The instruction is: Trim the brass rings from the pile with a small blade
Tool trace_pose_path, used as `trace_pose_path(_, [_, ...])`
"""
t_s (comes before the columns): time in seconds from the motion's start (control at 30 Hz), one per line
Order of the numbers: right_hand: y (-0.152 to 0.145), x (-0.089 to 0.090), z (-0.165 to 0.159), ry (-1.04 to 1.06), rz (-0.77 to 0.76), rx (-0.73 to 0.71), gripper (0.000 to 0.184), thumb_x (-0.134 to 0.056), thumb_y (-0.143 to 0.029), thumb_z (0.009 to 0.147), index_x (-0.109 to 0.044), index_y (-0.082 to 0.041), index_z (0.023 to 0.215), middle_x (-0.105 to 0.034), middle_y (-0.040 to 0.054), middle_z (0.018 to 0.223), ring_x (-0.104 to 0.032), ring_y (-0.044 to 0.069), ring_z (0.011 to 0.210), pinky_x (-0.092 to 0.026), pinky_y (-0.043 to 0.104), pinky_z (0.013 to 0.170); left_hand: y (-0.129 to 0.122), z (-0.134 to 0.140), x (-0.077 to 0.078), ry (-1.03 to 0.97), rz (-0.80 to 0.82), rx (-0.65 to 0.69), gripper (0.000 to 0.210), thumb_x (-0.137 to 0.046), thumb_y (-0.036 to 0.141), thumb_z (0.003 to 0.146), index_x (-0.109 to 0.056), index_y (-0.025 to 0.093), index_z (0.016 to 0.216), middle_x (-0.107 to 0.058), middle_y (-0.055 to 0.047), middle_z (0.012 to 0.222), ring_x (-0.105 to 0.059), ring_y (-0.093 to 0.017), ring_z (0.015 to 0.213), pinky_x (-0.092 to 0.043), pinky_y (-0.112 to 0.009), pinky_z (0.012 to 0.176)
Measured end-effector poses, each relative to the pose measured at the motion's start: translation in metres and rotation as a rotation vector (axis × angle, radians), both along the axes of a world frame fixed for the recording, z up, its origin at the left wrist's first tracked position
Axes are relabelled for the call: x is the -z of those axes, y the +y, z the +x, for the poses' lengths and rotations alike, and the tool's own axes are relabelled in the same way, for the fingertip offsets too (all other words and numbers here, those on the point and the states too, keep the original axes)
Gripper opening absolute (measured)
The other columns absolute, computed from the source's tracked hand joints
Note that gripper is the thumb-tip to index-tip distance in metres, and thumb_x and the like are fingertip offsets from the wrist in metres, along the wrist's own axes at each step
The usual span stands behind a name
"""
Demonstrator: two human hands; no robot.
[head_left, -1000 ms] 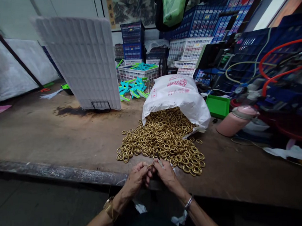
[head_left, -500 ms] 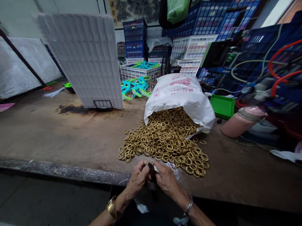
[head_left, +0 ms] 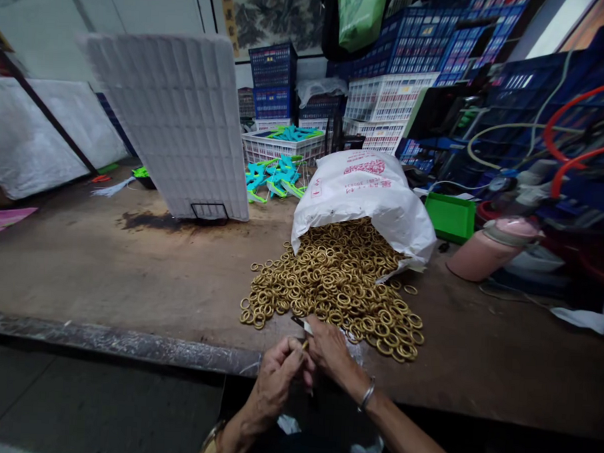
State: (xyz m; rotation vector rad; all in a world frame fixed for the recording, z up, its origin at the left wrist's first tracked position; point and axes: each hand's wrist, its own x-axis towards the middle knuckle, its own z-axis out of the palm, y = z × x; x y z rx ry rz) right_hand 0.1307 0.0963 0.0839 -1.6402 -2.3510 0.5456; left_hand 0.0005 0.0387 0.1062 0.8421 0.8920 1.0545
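At the front edge of the bench, my left hand (head_left: 280, 369) is closed, pinching a gold-coloured ring (head_left: 305, 345) that shows only as a small edge between the fingers. Close beside it, my right hand (head_left: 329, 346) is closed around a small tool (head_left: 307, 327) with a thin dark tip and a pale section; its kind is unclear because the fingers cover most of it. The tool's tip points up and left, towards a heap of gold-coloured rings (head_left: 324, 281). These rings spill from the mouth of a white sack (head_left: 364, 189) lying on its side.
A white ribbed panel (head_left: 171, 120) stands in a black wire holder on the left. Turquoise and green plastic pieces (head_left: 279, 175) lie behind. To the right are a green tray (head_left: 450, 216) and a pink bottle (head_left: 491, 248). Blue crates (head_left: 273, 72) are stacked at the back.
My hands have shifted slightly apart: the left is lower, and the right is further forward with the tool's tip turned up and left. A ring edge now shows in my left fingers.
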Motion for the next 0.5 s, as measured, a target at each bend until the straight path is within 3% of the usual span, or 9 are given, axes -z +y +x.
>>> trace_pose_path(0.1, [0.007,-0.009,-0.017,0.014,0.017,-0.024,0.023,-0.041,-0.010,0.071,-0.051,-0.017,0.091,-0.062,0.0021,0.072,-0.053,0.012,0.061,-0.026,0.022,0.053,0.004,-0.005,0.002,-0.146,-0.113,-0.110,0.031,-0.062,0.042,0.070,-0.055,0.012,0.071,-0.059,-0.005,0.067,-0.053,-0.011,0.054,-0.042,-0.021,0.046])
trace_pose_path(0.2, [0.015,-0.013,-0.036,-0.045,0.027,0.043,0.027,-0.041,-0.009,0.072,-0.050,-0.018,0.096,-0.064,0.0046,0.080,-0.056,0.014,0.067,-0.028,0.023,0.056,0.008,-0.014,0.008,-0.238,-0.184,-0.195,0.025,-0.065,0.035,0.069,-0.055,0.012,0.071,-0.061,-0.005,0.072,-0.054,-0.011,0.056,-0.042,-0.020,0.044])
trace_pose_path(0.4, [0.028,-0.009,-0.058,-0.054,0.048,0.087,0.028,-0.042,-0.008,0.071,-0.052,-0.016,0.096,-0.065,0.0091,0.080,-0.057,0.019,0.073,-0.030,0.026,0.060,0.010,-0.032,0.019,-0.427,-0.343,-0.165,0.019,-0.064,0.026,0.069,-0.056,0.016,0.083,-0.060,0.000,0.065,-0.052,-0.009,0.050,-0.041,-0.020,0.045])
trace_pose_path(0.5, [0.029,-0.007,-0.056,0.005,0.051,0.100,0.029,-0.045,-0.008,0.068,-0.054,-0.017,0.094,-0.065,0.0077,0.080,-0.056,0.018,0.072,-0.029,0.026,0.061,0.013,-0.035,0.021,-0.460,-0.412,-0.179,0.017,-0.066,0.026,0.067,-0.056,0.013,0.070,-0.060,-0.002,0.066,-0.053,-0.010,0.053,-0.041,-0.020,0.046])
